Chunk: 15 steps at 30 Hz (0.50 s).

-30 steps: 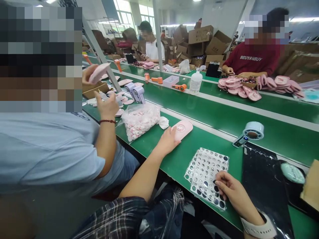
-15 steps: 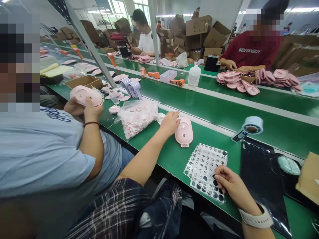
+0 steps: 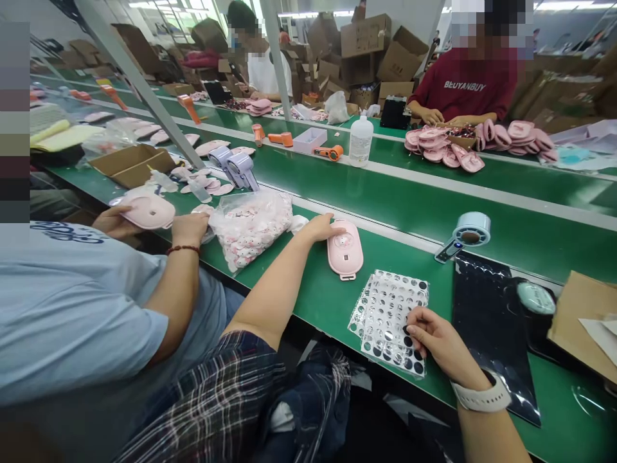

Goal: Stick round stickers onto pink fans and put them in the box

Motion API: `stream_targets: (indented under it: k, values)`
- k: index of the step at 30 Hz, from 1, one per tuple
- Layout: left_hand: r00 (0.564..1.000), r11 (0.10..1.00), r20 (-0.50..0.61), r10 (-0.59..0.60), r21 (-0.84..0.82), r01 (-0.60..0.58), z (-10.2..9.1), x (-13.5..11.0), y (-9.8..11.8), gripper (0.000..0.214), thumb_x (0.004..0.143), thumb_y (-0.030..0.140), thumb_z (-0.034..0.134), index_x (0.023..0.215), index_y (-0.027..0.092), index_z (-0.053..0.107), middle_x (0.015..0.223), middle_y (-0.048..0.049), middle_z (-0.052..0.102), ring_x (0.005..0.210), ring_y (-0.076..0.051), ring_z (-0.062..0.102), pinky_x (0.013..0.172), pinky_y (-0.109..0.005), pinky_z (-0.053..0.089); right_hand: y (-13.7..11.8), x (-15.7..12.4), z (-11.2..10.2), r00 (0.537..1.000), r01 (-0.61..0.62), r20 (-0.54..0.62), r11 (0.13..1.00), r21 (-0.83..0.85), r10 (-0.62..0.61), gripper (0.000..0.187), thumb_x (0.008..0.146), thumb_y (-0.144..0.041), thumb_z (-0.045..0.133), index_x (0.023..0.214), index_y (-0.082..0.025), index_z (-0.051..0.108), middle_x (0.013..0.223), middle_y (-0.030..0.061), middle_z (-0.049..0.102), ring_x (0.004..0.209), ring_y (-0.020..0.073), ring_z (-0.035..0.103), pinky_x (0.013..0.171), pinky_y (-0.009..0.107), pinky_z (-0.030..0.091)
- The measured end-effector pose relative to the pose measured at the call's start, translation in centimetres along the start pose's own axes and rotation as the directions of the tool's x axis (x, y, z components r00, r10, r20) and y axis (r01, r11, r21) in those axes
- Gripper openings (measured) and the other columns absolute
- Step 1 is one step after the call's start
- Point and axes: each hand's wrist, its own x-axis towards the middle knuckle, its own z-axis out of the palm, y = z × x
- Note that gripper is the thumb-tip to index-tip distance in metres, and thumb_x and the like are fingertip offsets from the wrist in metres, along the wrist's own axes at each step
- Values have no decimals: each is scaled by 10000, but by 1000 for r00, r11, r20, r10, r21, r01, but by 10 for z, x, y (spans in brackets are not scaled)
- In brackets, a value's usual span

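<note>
The left hand [image 3: 321, 228] is partly open, its fingertips at the upper left edge of a pink case [image 3: 346, 260]; whether it grips the rim cannot be told. The case lies flat on the smooth green tabletop [image 3: 321, 296], between the hands and nearer the left. It is oblong with rounded ends, a circular recess, a small square opening and a slotted tab at the near end. The right hand [image 3: 431, 337] is mostly curled above perforated sheets [image 3: 385, 315], thumb and index finger nearly meeting at a small dark piece; whether this is held cannot be told. The sheets are thin, white and glossy, overlapping, with rows of circles, some black. Left of the left hand stands a crinkled transparent bag [image 3: 255, 228] of small pink-and-white pieces. Beyond the right hand is a pale blue ring-headed fan [image 3: 472, 228]; to its right lies a shiny black sheet [image 3: 496, 334].
</note>
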Motion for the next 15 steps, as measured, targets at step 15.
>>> stream_targets:
  k: [15]
  values:
    - [1000, 798, 1, 17, -602, -13, 3, -38, 3, 534, 799, 433, 790, 1164, 176, 496, 856, -43, 636, 621, -160, 602, 486, -232, 435, 2, 0, -1, 999, 33, -3, 999, -15, -33, 645, 717, -765, 757, 862, -178, 532, 599, -43, 519, 476, 76, 464, 453, 209, 408]
